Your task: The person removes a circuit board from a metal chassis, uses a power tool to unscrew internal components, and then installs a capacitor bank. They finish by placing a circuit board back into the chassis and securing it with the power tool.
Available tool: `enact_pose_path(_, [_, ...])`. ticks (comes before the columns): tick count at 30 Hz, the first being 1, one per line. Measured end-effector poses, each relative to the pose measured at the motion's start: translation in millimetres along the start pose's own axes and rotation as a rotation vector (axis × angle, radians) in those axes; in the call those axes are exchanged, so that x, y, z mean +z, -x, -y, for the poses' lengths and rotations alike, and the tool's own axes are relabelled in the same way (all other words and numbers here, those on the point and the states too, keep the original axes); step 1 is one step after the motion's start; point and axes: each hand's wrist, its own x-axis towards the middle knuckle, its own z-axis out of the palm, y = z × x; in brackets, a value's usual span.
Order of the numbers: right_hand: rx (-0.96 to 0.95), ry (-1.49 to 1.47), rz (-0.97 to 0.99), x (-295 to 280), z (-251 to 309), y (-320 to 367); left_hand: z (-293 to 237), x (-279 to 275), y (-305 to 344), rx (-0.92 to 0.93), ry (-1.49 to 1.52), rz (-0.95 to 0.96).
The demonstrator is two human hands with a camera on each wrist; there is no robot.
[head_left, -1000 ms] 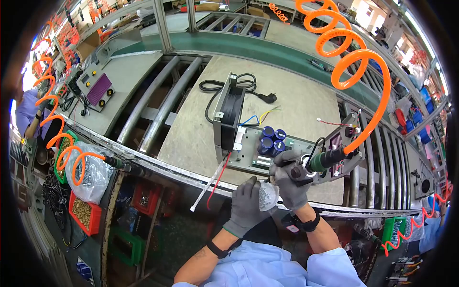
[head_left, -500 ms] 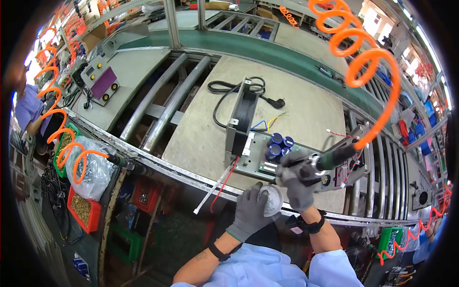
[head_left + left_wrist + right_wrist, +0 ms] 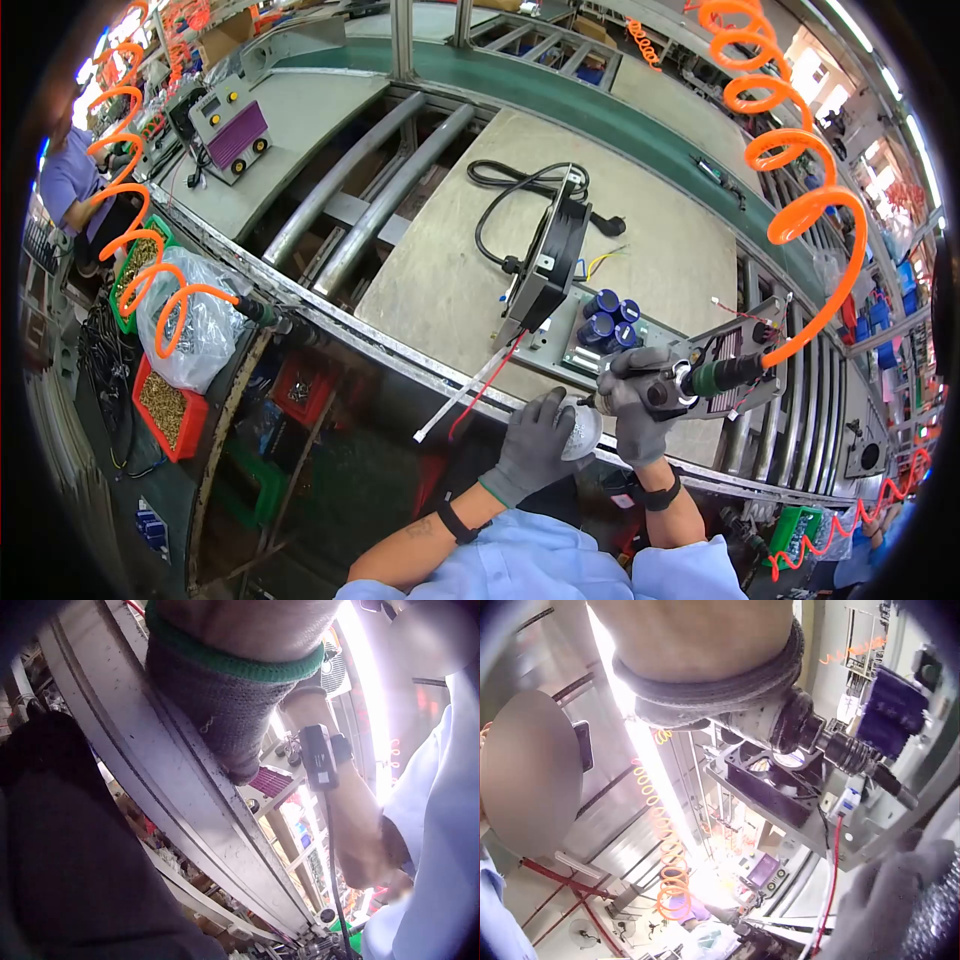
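My left hand (image 3: 532, 450), in a grey glove with a green cuff, holds a small pale bowl (image 3: 592, 430) of small shiny screws just in front of the bench edge. Close beside it, my gloved right hand (image 3: 640, 415) grips an air screwdriver (image 3: 672, 388) fed by an orange coiled hose (image 3: 838, 310). The tool's tip (image 3: 588, 401) points left, right at the bowl's rim in the head view. Beyond the hands lies a metal chassis plate (image 3: 545, 345) with a black fan (image 3: 552, 255) standing upright and several blue capacitors (image 3: 606, 322).
A pale board (image 3: 420, 290) under the chassis lies across rollers (image 3: 350, 230). A black power cord (image 3: 485, 225) lies behind the fan; red and white wires (image 3: 470, 395) hang over the front edge. Screw bins (image 3: 170, 410) stand left. Another person (image 3: 70, 185) is at far left.
The head view has turned, shifting the bench scene to the right. The screwdriver has swung to lie flatter, its tip now showing beside the bowl. Both hands keep their holds.
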Motion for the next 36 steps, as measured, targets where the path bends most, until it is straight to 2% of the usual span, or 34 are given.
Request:
enact_pose_path(3, [0.021, 0.130, -0.039, -6.5, -9.4, 5.9, 0.6, 3.2, 0.8, -0.002, 0.004, -0.001])
enact_pose_path(4, [-0.049, 0.162, -0.075, 0.4, -6.9, 2.8, 0.6, 3.5, 0.6, -0.003, 0.005, 0.003])
enact_pose_path(7, [-0.051, 0.039, -0.172, 9.0, -9.8, 2.2, 0.2, 3.3, 0.4, -0.009, 0.006, 0.010])
enact_pose_path(13, [-0.062, 0.240, 0.034, -16.1, -21.3, 0.0, -1.4, 2.7, 0.0, -0.028, 0.007, 0.036])
enact_pose_path(14, [0.054, 0.020, -0.031, -12.2, -16.5, 2.6, -2.2, 2.2, 0.7, -0.031, 0.001, 0.039])
enact_pose_path(19, [-0.063, -0.192, 0.008, 5.2, 21.2, -31.4, -1.5, 0.3, -0.4, -0.015, -0.007, 0.028])
enact_pose_path(22, [-0.174, -0.207, -0.071, 24.9, 35.7, -73.3, -2.1, 1.2, -0.8, -0.010, -0.003, 0.020])
enact_pose_path(24, [-0.335, -0.084, -0.124, 31.7, 27.4, -108.2, -2.8, 1.0, -0.1, -0.014, -0.014, 0.021])
enact_pose_path(29, [-0.340, 0.039, -0.136, 31.4, -9.3, -158.9, -2.1, -0.1, 0.4, -0.001, 0.003, -0.001])
enact_pose_path(36, [-0.297, 0.121, -0.120, 22.6, -39.4, -170.0, -1.9, 0.7, 0.1, -0.015, -0.003, 0.018])
